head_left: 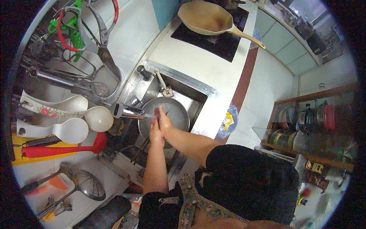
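My left hand point(155, 134) and my right hand point(164, 123) are close together over a round grey metal pan point(178, 110) in the sink. Their fingers are closed around a small dark-red piece point(156, 113), mostly hidden by the hands; its kind is not clear. The tip of the faucet point(131, 113) points at my hands from the left, with water apparently running onto them. Behind the pan, a light-handled brush or scraper point(164, 86) leans in the sink.
A pale octagonal frying pan point(206, 18) sits on the black cooktop point(225, 47), its handle past the counter edge. Ladles point(99, 119), a whisk point(76, 82), scissors point(103, 42) and a skimmer point(89, 184) hang at left. A plastic bag point(228, 122) hangs at the counter's edge.
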